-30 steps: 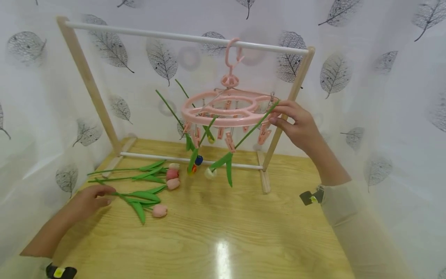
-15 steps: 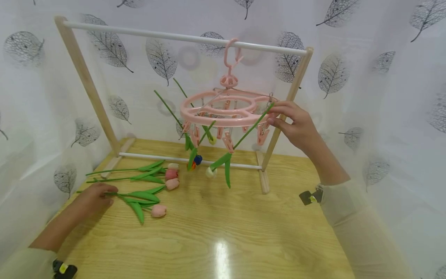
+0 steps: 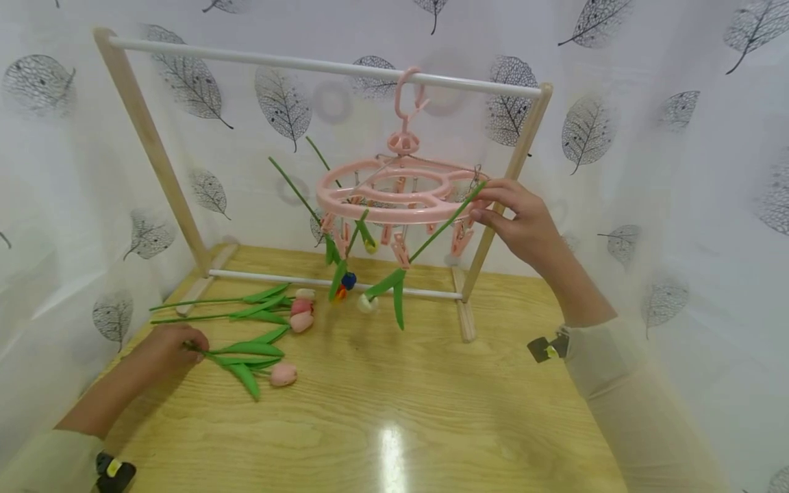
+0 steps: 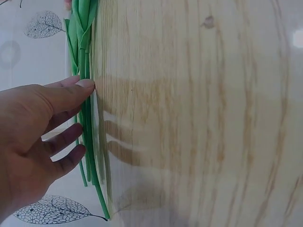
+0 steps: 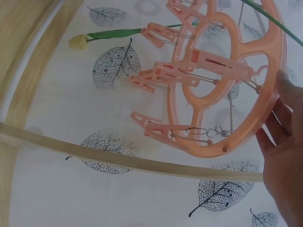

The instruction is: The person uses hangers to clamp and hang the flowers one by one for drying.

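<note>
My left hand pinches the green stems of artificial tulips lying on the table, thumb and forefinger on the stems in the left wrist view. A pink tulip head lies at the far end of these leaves. My right hand holds the right rim of a pink clip hanger, thumb on one side and fingers on the other in the right wrist view. From its clips hang a white tulip, a blue tulip, an orange one and a yellow one, heads down.
The hanger's hook sits over the white top bar of a wooden rack. Other tulips, pink and pale, lie left of the rack's middle. Several clips such as this clip dangle bare. A leaf-patterned curtain stands behind.
My left hand has moved slightly right, and its fingers have closed on the stems. The hanger has turned a little, with my right hand still at its rim.
</note>
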`<state>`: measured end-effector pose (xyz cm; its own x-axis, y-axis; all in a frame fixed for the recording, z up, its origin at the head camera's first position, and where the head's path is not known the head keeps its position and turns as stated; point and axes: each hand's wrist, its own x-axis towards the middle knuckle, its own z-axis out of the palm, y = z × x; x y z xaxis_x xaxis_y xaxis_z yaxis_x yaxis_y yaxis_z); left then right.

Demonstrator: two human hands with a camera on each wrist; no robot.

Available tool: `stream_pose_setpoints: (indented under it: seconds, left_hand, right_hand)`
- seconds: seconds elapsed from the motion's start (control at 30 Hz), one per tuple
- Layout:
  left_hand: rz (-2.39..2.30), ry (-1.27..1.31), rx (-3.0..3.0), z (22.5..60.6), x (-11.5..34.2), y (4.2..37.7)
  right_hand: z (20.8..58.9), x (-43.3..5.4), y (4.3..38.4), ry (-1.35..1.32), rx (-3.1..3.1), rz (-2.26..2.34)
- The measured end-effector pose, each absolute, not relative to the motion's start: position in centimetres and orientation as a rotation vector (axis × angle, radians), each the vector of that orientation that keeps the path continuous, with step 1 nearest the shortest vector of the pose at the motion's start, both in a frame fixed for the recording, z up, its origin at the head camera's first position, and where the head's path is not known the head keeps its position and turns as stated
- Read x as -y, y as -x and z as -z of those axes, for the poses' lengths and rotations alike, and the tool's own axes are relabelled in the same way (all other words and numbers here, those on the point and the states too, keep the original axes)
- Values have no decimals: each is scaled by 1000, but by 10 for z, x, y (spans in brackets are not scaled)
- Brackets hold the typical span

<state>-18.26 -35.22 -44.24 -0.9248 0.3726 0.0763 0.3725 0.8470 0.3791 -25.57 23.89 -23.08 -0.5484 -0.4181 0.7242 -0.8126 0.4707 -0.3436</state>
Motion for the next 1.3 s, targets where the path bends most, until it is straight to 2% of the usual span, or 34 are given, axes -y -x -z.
stream_pose_setpoints:
  seconds: [0.1,0.33,0.6,1.1,1.3]
  left_hand:
    - [-620,-650,-3030,443,354,182]
    - [-729,-517,-3008,437,357,179]
    - [-702,-549,-3079,426,351,174]
    - [-1003,-459,-2942,405,297,147]
    - [-1086,-610,-2924,392,262,137]
  right_hand:
    - [231,-238,256,-1020,2164,-927]
    - [231,-236,256,-1029,2160,-951]
    - [231,-233,254,-1024,2178,-965]
    - [230,-229,250,-1007,2186,-986]
    - [229,-228,245,-947,2230,-955]
